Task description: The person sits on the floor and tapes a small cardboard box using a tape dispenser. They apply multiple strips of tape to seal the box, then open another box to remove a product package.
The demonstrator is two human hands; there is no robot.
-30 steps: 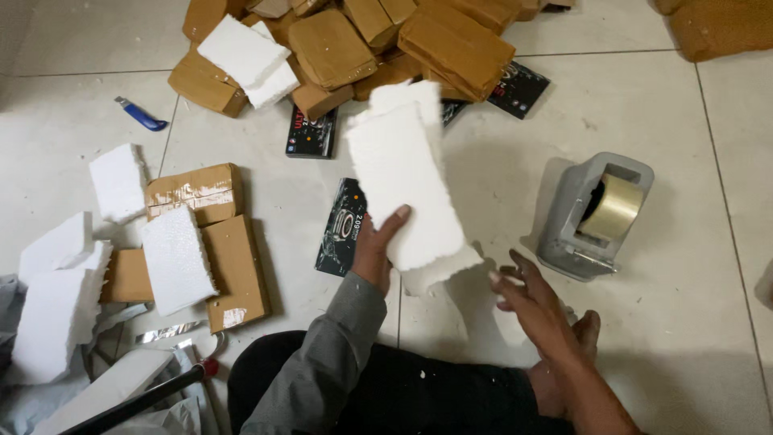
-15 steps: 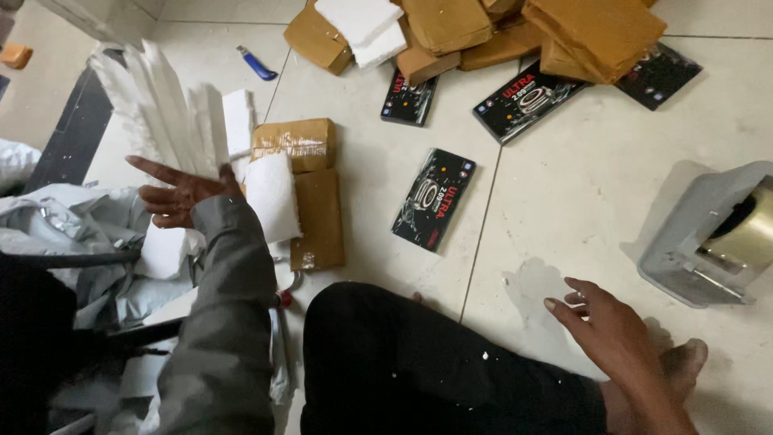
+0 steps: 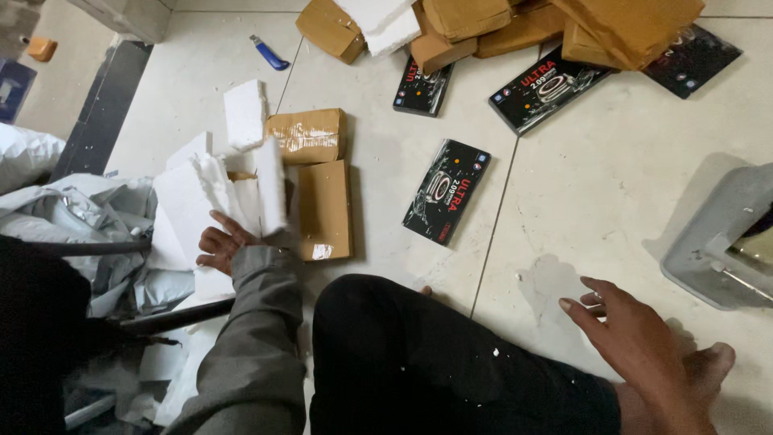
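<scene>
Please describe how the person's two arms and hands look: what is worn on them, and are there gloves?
Both hands are bare, with no gloves. The left hand comes out of a long grey sleeve of creased fabric that reaches the wrist. The right hand shows no sleeve in view. No rings or watch can be seen.

Bare tiles (image 3: 612,209) (boxes (image 3: 322,205) leftward)

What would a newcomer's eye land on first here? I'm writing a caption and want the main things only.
Probably the left hand pressed against a cluster of white foam slabs on the tiled floor at left, beside two taped brown parcels. Next, the black printed box lying alone mid-floor, with a heap of brown parcels and more black boxes along the top. The right hand hovers open at lower right, near a grey tape dispenser.
</scene>
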